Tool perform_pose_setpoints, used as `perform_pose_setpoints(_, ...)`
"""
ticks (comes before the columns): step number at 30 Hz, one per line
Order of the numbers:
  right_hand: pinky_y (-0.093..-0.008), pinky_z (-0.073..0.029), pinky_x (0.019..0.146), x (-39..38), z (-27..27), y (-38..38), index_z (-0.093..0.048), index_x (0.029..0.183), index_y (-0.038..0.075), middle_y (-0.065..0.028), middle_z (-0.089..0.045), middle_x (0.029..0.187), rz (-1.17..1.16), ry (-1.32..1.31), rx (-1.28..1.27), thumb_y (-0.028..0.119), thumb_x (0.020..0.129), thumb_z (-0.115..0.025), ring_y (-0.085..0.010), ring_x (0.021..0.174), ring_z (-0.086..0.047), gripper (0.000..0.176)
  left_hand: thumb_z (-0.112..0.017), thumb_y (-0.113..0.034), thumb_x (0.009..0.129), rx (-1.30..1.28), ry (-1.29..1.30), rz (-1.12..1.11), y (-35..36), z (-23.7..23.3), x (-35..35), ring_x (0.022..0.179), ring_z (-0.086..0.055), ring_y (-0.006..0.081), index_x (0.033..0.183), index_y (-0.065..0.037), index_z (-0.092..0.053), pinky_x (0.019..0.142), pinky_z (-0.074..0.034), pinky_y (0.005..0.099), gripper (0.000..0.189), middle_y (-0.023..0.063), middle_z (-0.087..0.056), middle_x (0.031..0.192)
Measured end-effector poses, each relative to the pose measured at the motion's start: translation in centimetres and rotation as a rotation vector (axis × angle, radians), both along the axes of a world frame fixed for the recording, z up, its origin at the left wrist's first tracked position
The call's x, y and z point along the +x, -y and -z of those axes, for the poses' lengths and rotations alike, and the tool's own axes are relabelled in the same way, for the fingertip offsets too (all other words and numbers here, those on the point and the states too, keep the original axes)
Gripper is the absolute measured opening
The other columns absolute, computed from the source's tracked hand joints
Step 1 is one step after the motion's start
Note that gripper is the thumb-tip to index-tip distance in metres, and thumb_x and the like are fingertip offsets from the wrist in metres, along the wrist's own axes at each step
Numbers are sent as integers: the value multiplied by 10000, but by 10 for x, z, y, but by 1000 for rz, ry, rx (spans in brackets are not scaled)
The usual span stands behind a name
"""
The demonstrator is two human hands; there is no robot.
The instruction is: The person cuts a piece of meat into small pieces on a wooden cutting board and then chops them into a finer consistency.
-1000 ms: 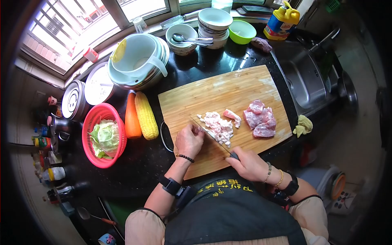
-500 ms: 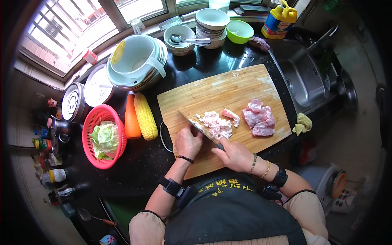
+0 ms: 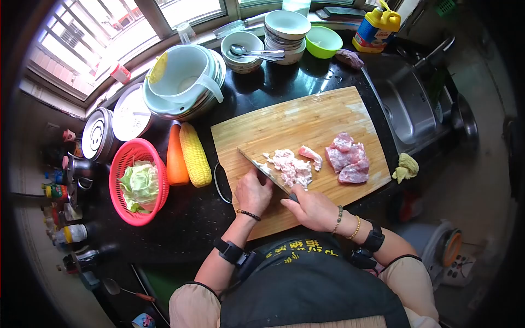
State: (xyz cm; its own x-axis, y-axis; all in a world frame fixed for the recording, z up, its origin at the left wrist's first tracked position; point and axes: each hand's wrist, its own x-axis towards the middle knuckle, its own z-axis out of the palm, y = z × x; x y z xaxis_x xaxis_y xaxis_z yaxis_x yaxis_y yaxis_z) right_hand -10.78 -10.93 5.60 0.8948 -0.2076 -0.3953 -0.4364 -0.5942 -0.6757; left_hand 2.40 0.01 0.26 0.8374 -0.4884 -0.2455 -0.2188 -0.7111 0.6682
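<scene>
My right hand [image 3: 315, 209] is closed around the dark handle of a kitchen knife [image 3: 267, 171]. Its blade slants up and left across the cutting board [image 3: 306, 117]. Curled against the near side of the blade is my left hand [image 3: 253, 192], fingers bent and fingertips right at the metal, partly hidden. Just beyond the blade lies a heap of chopped pale meat [image 3: 292, 168]. A short strip of meat [image 3: 311, 156] rests to its right. Farther right on the board sits a larger chunk of raw pink meat [image 3: 348, 157].
Left of the board are an ear of corn [image 3: 196, 156], a carrot [image 3: 176, 156] and a pink basket [image 3: 113, 183] holding lettuce. Stacked bowls [image 3: 287, 24] and a white colander [image 3: 186, 90] line the back. A sink [image 3: 407, 109] is at right, a cloth [image 3: 405, 168] beside the board.
Both hands and the knife stay almost in place; my right hand shifts very slightly. The meat pieces lie as before, and the view tilts a little.
</scene>
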Motion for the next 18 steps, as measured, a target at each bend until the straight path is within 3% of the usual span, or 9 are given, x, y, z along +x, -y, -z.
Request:
perform_pose_setpoints(2, -482, -454, 616, 0, 4, -2, -468, 1001, -10, -267, -591, 745, 29, 65, 15, 302, 920, -500, -459, 722, -572, 324, -672, -215, 734, -33, 26, 2, -1, 4, -1, 745, -644, 340, 840, -28, -635, 665, -496, 421, 218, 154, -658, 749)
perform_pose_setpoints(6, -489, -459, 637, -19, 1, 7, -468, 981, -22, -284, -601, 768, 8, 92, 66, 346, 923, -485, -446, 734, -586, 373, -677, -228, 732, -27, 26, 20, -3, 1, 0, 730, -642, 335, 813, -34, -629, 658, -493, 416, 216, 152, -653, 737)
perform_pose_setpoints(12, -480, -451, 670, -32, -27, 9, -470, 997, -24, -283, -598, 784, 58, -116, 203, 345, 927, -481, -441, 773, -582, 375, -675, -243, 730, -4, 5, -6, -1, 5, -3, 722, -641, 329, 794, -41, -623, 655, -489, 414, 219, 144, -649, 734)
perform_pose_setpoints(14, -433, -456, 600, -20, -9, 4, -466, 1003, -1, -217, -580, 663, 41, -36, 123, 332, 932, -476, -362, 632, -599, 341, -670, -235, 731, -14, 6, 2, -1, 2, -2, 724, -640, 331, 789, -40, -620, 654, -489, 416, 209, 148, -647, 735)
perform_pose_setpoints(18, -437, -458, 599, -2, 16, -1, -461, 1005, 5, -205, -582, 658, 33, 118, 85, 332, 938, -464, -346, 589, -604, 333, -659, -207, 738, -17, 44, 20, -4, 1, -3, 717, -640, 335, 778, -36, -620, 653, -490, 416, 180, 152, -648, 721)
